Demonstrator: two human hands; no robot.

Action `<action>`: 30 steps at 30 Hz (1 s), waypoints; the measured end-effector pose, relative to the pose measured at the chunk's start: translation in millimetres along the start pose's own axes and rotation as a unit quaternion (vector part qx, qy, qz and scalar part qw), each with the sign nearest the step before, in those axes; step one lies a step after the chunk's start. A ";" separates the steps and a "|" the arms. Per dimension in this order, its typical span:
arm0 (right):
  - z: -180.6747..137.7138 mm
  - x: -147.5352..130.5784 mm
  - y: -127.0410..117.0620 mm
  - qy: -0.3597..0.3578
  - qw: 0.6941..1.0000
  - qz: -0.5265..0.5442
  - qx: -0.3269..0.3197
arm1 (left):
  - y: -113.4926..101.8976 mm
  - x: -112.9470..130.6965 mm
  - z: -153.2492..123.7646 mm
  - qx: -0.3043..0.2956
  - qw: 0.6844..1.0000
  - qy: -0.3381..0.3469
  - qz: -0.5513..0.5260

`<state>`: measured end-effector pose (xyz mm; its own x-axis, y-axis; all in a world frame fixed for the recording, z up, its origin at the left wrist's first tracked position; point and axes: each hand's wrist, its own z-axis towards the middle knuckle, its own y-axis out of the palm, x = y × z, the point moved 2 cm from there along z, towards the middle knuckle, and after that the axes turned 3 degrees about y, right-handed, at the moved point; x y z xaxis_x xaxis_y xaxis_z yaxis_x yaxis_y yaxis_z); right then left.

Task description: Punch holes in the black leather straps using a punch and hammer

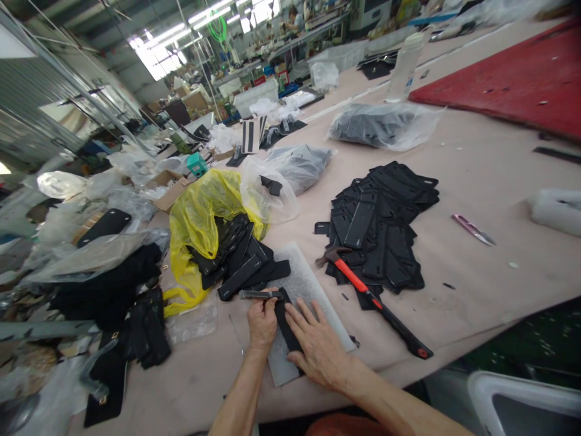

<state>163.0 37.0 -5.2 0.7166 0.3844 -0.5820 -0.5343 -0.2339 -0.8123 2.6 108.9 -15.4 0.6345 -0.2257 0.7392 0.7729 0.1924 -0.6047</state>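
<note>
My left hand (262, 324) is closed around a grey metal punch (258, 295), a bar-shaped tool held almost level, one end over the top of a black strip (285, 327). The strip lies lengthwise on a pale cutting board (313, 290). Flat on the board and the strip's right edge rests my right hand (318, 348), fingers spread. Beyond my left hand, several black pieces (245, 275) spill from a yellow plastic bag (195, 209) onto the board's far left edge. A claw hammer (363, 287) with a red and black handle lies to the right.
Behind the hammer, many black pieces (376, 224) are heaped. Pink-handled snips (472, 229) lie farther right. Filled clear bags (381, 126), a plastic bottle (405, 66) and a red sheet (508, 79) are at the back. Bags and black material (104, 290) crowd the left side.
</note>
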 end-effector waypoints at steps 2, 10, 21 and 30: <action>-0.3 -0.4 -5.9 -0.006 1.000 0.012 -0.004 | 1.9 -0.2 -0.2 0.000 1.000 0.011 0.015; -34.4 75.8 -70.6 0.198 0.963 -0.117 0.141 | 9.9 -2.8 -1.8 0.012 0.997 0.067 0.046; -49.0 99.1 -89.2 0.433 0.802 0.402 -0.086 | 13.0 -8.1 -2.1 -0.002 0.995 0.081 0.062; -6.5 -11.8 -192.0 0.093 0.972 0.053 0.207 | 14.5 -6.7 -3.8 -0.005 0.992 0.095 0.087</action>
<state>260.1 71.6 157.4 0.6956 0.2009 -0.6898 -0.7169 0.1310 -0.6848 9.5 109.5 -30.3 0.7477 -0.3666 0.5537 0.6502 0.2346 -0.7226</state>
